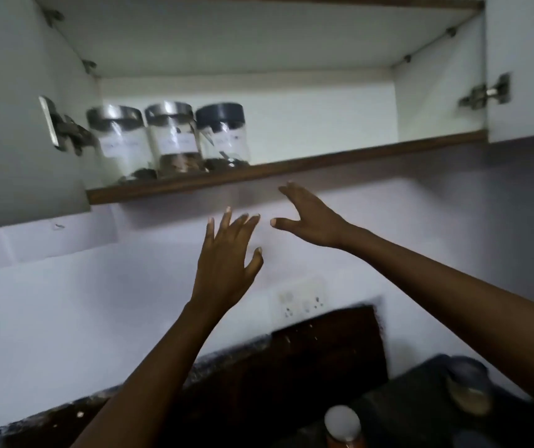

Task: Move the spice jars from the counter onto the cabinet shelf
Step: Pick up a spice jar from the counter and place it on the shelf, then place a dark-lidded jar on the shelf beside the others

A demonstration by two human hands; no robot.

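Three clear spice jars stand side by side at the left end of the cabinet shelf [323,158]: one with a silver lid [120,147], a second with a silver lid [175,140], and one with a dark lid [223,137]. My left hand [227,253] is raised below the shelf edge, fingers spread, holding nothing. My right hand [311,218] is just right of it, also spread and empty, under the shelf's front edge. On the dark counter at the bottom sit a jar with a white lid [343,425] and a jar with a dark lid [467,386].
Both cabinet doors are swung open, with hinges at the left [62,130] and right [485,93]. The shelf right of the jars is bare. A wall socket plate [301,302] is on the white wall above the dark counter [291,383].
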